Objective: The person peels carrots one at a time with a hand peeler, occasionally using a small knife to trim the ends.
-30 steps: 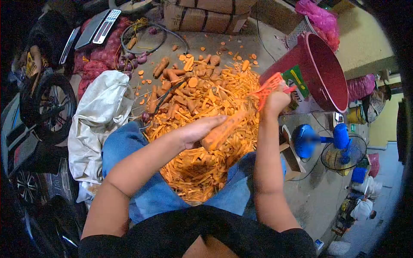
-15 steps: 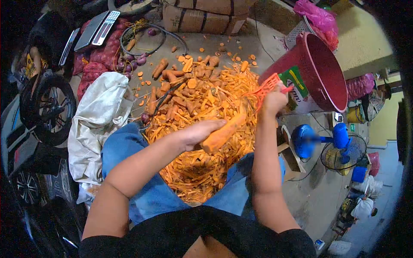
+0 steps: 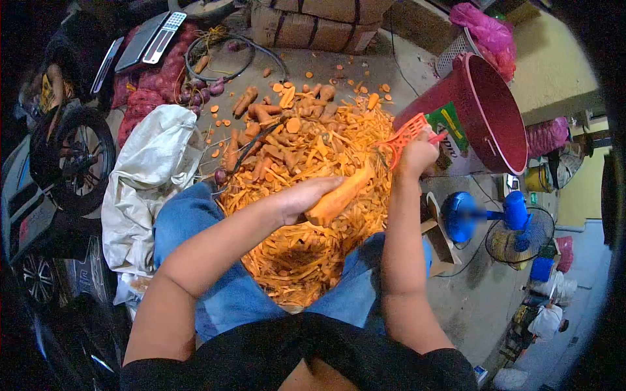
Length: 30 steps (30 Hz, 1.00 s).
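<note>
My left hand [image 3: 306, 197] is wrapped round the thick end of a carrot [image 3: 339, 197], whose narrower end points up and right. The carrot's upper surface looks bright and pared. In my right hand [image 3: 419, 155] is an orange-red plastic peeler [image 3: 407, 132] with a slotted body, held just off the carrot's far tip and apart from it. Beneath both hands spreads a big heap of carrot peelings [image 3: 293, 251] between my knees. Unpeeled carrots [image 3: 264, 146] and cut carrot ends lie at the heap's far left side.
A maroon bucket [image 3: 424, 98] lies tipped at the right. Beyond it are a blue fan [image 3: 460, 215] and a pink bag [image 3: 486, 32]. On the left are a white sack [image 3: 150, 182], red onion nets [image 3: 140, 114], a scale [image 3: 143, 42] and a motorbike wheel [image 3: 81, 159]. A cardboard box [image 3: 313, 29] stands behind.
The carrot has turned slightly in my left hand and shows a paler, smoother face. The peeler's angle has shifted a little. Both hands stay in nearly the same place.
</note>
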Motion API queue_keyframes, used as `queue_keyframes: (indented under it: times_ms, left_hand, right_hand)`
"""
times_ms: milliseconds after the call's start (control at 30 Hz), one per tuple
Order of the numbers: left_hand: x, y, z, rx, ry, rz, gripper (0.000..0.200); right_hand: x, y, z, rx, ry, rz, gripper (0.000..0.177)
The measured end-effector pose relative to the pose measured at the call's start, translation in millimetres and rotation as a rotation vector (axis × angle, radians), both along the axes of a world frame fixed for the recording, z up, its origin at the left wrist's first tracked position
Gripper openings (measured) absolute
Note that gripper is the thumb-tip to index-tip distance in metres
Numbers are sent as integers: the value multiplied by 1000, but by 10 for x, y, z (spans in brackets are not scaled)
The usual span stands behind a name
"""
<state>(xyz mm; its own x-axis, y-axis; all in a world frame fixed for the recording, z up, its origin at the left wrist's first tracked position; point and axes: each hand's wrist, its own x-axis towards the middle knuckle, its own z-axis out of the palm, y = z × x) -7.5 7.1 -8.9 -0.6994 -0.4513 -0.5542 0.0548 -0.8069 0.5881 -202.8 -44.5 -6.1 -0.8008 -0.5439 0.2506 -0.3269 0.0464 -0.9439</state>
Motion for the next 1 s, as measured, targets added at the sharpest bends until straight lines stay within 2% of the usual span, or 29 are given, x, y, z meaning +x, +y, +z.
queue_keyframes:
  times_ms: [33,67,133,200,300,333,367,433,467,500,567,600,667,733,800,833,900,933,967,1000]
  left_hand:
    - [5,-10,24,60,10,-33,34]
    - [-8,-33,71,166,50,94,34]
    - [7,-115,-76,179,64,135,35]
    - [-12,-139,-104,121,95,195,34]
    - [-48,-80,130,70,21,226,34]
    - [-59,-114,139,113,-13,223,36]
    - [-44,-138,68,115,-15,222,36]
    - [-12,-172,-3,-111,-17,-32,38]
    - [3,-73,88,-160,-81,-96,37]
    - [-21,35,4,-90,-37,-89,35]
    - [-28,145,150,-220,-9,-87,34]
    - [-15,108,114,-219,-9,-91,34]
    - [0,-45,5,-32,-41,41,33]
    - [15,-120,-14,46,-40,124,33]
    - [20,-139,8,127,-19,191,30]
    - [8,-131,63,126,-19,193,30]
    - [-11,-97,167,105,-19,258,30]
    - [38,-89,-18,33,73,112,31]
    - [32,-54,-68,34,74,113,31]
    - [21,5,-46,-77,25,8,31]
  right_hand:
    - [-4,12,39,31,-61,16,16]
    - [71,26,43,29,-58,19,16]
    - [575,152,195,-327,-142,430,19]
    - [865,336,119,-101,115,469,19]
    - [903,356,92,45,44,485,18]
    - [900,325,100,-15,-63,476,17]
    - [878,284,88,-14,-65,475,17]
    - [756,150,34,-229,103,344,18]
    - [544,51,-41,-262,-53,273,17]
    - [267,-37,-115,-297,-209,201,16]
    - [-148,-43,-168,8,-297,-37,17]
    - [-118,-26,-144,9,-297,-41,17]
    - [-19,-9,-75,-28,-95,58,17]
    - [329,69,-9,-186,-47,254,18]
    - [598,173,-18,-150,526,257,16]
    - [729,242,36,-151,526,258,16]
    - [926,349,174,34,-76,488,15]
    - [864,324,116,0,-9,500,17]
    - [705,198,-11,-103,90,367,17]
    - [494,49,-109,-206,188,228,17]
